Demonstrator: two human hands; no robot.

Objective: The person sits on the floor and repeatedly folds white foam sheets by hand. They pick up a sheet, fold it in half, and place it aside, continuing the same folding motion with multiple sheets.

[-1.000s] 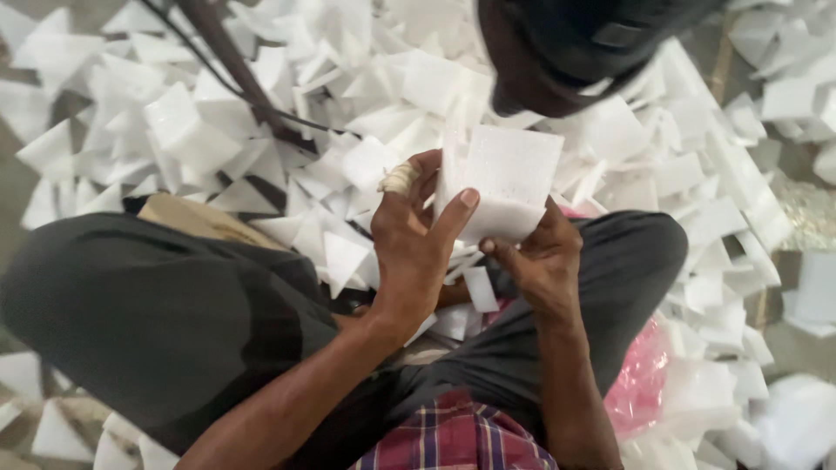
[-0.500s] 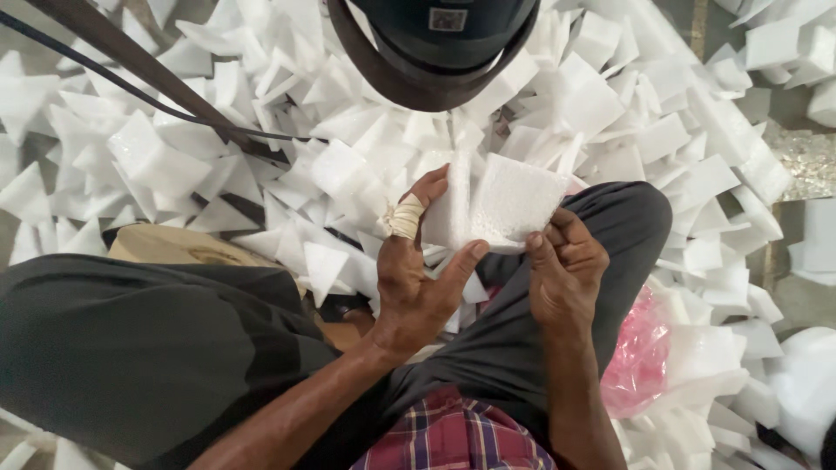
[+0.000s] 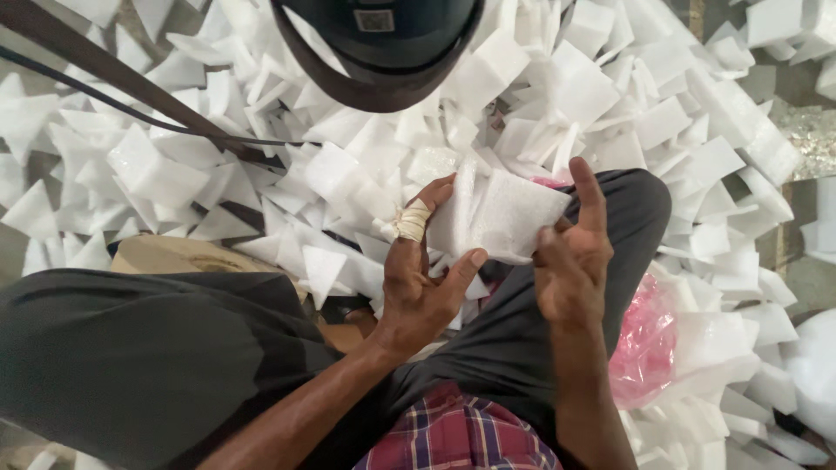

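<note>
A person is sitting on the floor and looking down at their own lap, with both hands working in front of them. The left hand (image 3: pixel 422 283) is gripping a white foam sheet (image 3: pixel 509 213) by its left edge, the thumb pressing against the lower edge and the fingers curling up behind it. One finger of this hand is wearing a pale bandage (image 3: pixel 411 222) wrapped around it. The right hand (image 3: pixel 570 261) is holding the same foam sheet at its right edge, with the forefinger standing up along the side and the other fingers folding in against the sheet. The foam sheet is roughly square, soft and slightly bent, and it is sitting between the two hands just above the person's right knee.

The person is wearing dark grey trousers (image 3: pixel 139 365) and a checked shirt (image 3: pixel 457 435) in red and blue. A large heap of white foam pieces (image 3: pixel 610 96), mostly squares and triangles, is covering the floor all around the legs. A crumpled pink plastic bag (image 3: pixel 644 339) is lying just beside the right thigh. A piece of brown cardboard (image 3: pixel 174 255) is lying beside the left thigh. The dark brim of a cap (image 3: pixel 383 61) is filling the top middle of the view, and a dark strap (image 3: pixel 113 83) is running diagonally across the upper left.
</note>
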